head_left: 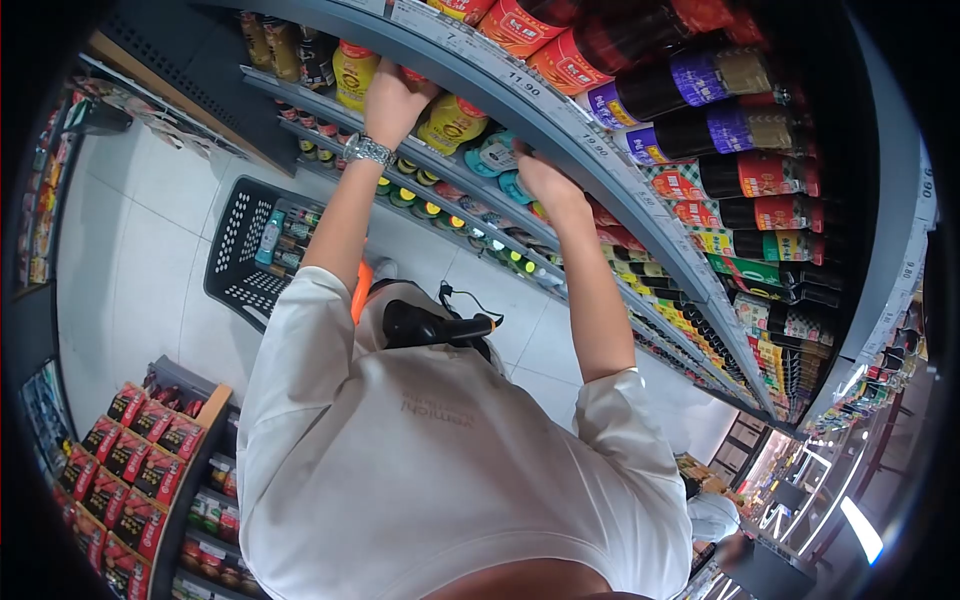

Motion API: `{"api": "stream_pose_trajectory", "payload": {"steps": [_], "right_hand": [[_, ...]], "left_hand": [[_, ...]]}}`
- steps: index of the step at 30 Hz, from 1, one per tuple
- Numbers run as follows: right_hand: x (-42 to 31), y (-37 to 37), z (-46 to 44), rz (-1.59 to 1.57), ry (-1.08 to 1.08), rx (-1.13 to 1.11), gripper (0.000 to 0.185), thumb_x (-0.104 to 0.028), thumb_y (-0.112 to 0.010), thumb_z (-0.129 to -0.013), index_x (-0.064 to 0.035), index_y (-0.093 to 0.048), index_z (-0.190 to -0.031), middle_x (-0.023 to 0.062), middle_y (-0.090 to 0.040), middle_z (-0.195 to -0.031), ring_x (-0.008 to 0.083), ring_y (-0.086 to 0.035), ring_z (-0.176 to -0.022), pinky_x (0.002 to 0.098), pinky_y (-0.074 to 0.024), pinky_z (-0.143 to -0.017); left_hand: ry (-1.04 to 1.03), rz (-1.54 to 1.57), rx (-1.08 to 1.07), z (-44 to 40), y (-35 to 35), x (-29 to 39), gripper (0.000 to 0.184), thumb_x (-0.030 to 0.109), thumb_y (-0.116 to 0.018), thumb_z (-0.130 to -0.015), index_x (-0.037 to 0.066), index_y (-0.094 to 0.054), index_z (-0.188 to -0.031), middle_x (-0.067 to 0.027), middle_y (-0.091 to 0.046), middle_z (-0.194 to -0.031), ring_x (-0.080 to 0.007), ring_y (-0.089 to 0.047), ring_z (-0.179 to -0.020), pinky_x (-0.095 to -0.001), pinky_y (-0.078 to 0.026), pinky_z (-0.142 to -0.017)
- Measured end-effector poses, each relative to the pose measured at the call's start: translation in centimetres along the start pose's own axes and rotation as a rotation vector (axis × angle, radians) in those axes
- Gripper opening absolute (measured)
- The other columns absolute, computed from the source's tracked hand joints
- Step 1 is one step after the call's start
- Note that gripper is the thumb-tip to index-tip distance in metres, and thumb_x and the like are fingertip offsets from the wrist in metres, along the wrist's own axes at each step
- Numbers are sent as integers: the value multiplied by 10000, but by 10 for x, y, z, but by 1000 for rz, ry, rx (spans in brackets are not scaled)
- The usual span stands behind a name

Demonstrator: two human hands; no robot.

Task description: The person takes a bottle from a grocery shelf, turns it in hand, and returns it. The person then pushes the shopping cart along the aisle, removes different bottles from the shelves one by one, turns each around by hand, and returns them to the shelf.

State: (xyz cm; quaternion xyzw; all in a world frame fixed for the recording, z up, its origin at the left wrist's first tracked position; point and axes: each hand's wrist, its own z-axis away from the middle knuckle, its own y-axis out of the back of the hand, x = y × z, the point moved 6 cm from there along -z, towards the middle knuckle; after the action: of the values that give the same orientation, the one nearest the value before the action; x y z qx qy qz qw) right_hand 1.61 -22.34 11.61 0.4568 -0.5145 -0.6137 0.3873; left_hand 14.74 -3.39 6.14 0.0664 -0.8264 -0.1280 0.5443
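My left hand (398, 98), with a watch (368, 150) on its wrist, reaches into the shelf between two yellow bottles. One yellow bottle (354, 78) stands to its left and another yellow bottle (452, 126) to its right. The fingertips of this hand are hidden behind the shelf edge. My right hand (545, 182) is at the same shelf, beside teal-labelled bottles (492, 156). Its fingers are partly covered, and whether they hold a bottle cannot be made out.
A dark basket (236, 232) with bottles in it is on the tiled floor at the left. The upper shelf edge (560, 112) with price tags runs above my hands. Red boxes (140, 470) are stacked at lower left. Another person (714, 516) is at lower right.
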Motion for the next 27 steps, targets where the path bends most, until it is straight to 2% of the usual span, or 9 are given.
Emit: {"api": "stream_pose_trajectory", "payload": {"steps": [4,6,10,12,16,19,22,24,27], "right_hand": [[-5,8,5,2,25,64,386,-309,-485,-865,-76,-556,-1165,164,-538,-1213,348,-467,-1158,402,-353,-988],[-1,2,1,-21,-33,-89,478,-384,-483,-878,-92,-486,-1256,153,-433,-1341,325,-357,-1268,383,-271,-1051],[0,2,-2,15,-14,-87,470,-375,-484,-879,-95,-488,-1256,150,-442,-1332,321,-357,-1267,382,-270,-1050],[2,0,2,-16,13,3,452,-356,-495,-875,-90,-504,-1239,154,-471,-1299,326,-395,-1235,387,-295,-1030],[-1,6,3,47,101,143,353,-301,-502,-864,-80,-575,-1130,166,-558,-1174,347,-498,-1115,413,-382,-953],[1,1,3,-77,11,-70,462,-373,-515,-868,-88,-511,-1231,151,-461,-1314,326,-383,-1247,382,-290,-1035],[2,2,5,-91,-1,-12,476,-391,-521,-863,-89,-512,-1231,150,-459,-1319,320,-377,-1254,376,-287,-1037],[-5,11,9,0,124,249,363,-347,-509,-867,-91,-591,-1111,148,-576,-1148,350,-525,-1069,419,-404,-926],[1,6,6,-94,20,46,495,-407,-530,-854,-88,-513,-1232,154,-479,-1298,329,-404,-1230,379,-301,-1031]], "left_hand": [[25,-46,-66,0,0,-5,512,231,-764,-650,-14,-523,-1029,-207,-609,-955,-389,-574,-898,-404,-478,-753],[-86,-61,2,-1,6,7,533,205,-769,-635,-16,-513,-1047,-214,-604,-972,-380,-580,-907,-397,-479,-757],[-33,124,58,10,14,16,535,160,-759,-630,-24,-493,-1057,-201,-597,-955,-345,-590,-892,-373,-476,-765],[144,110,61,22,14,-1,532,134,-749,-634,-26,-477,-1062,-163,-582,-945,-291,-589,-876,-350,-471,-774],[104,145,129,38,22,15,520,114,-744,-640,-12,-469,-1063,-119,-573,-955,-242,-586,-871,-329,-472,-780],[79,190,107,45,35,37,545,25,-735,-660,14,-451,-1125,-106,-557,-1079,-168,-564,-958,-297,-462,-844],[-119,213,107,51,50,60,547,-15,-711,-664,7,-434,-1135,-120,-545,-1125,-186,-542,-1037,-299,-444,-888],[-99,240,108,58,60,68,541,-48,-688,-666,2,-424,-1136,-127,-536,-1153,-203,-524,-1081,-304,-426,-922],[-12,317,167,70,78,73,526,-2,-722,-646,9,-460,-1101,-114,-570,-1090,-172,-565,-982,-296,-459,-866]]}}
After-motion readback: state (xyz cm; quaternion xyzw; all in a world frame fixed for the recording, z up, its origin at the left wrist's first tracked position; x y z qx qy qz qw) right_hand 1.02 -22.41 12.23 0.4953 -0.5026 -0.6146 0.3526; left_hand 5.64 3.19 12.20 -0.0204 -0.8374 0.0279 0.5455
